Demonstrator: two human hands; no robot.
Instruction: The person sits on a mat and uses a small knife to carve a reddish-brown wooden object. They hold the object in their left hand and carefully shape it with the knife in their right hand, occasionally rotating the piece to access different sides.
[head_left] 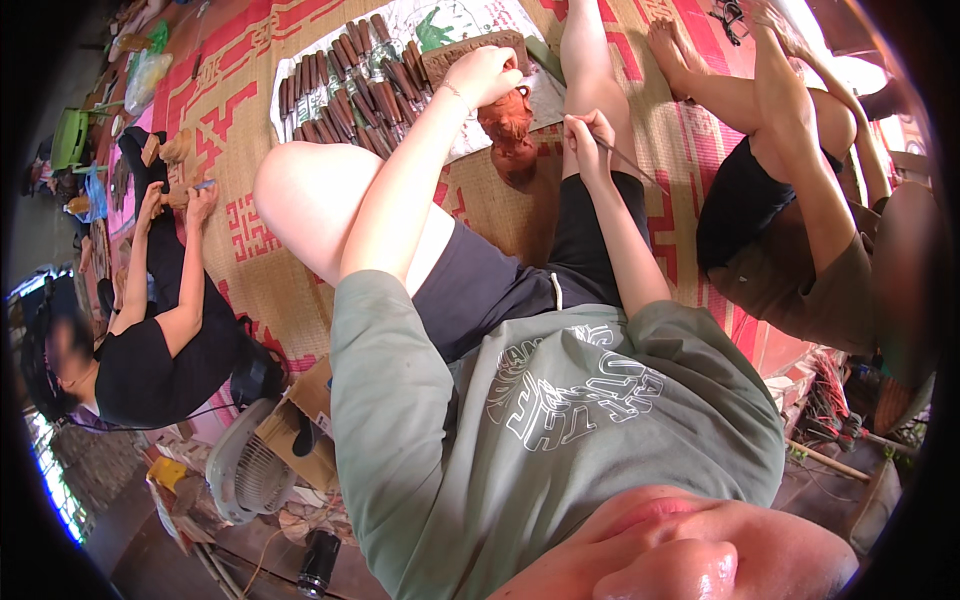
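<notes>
My left hand (483,76) reaches across my bent left knee, its fingers curled down at the top end of a reddish-brown carved figure (508,125). The fingertips are partly hidden. Right behind that hand is a brown block with a carved face (470,54). The figure leans between my legs, over the woven mat. My right hand (588,132) is by my right knee, closed around a thin dark stick-like tool (630,163). The tool's long end slants back toward me, apart from the figure; its other tip is too small to make out.
Several wooden-handled tools (350,85) lie in rows on a white cloth (292,122) at the far left of my hands. A person (175,330) on the left works a wooden piece; another person (790,220) sits close at right. Behind are a fan (245,465) and cardboard box (300,420).
</notes>
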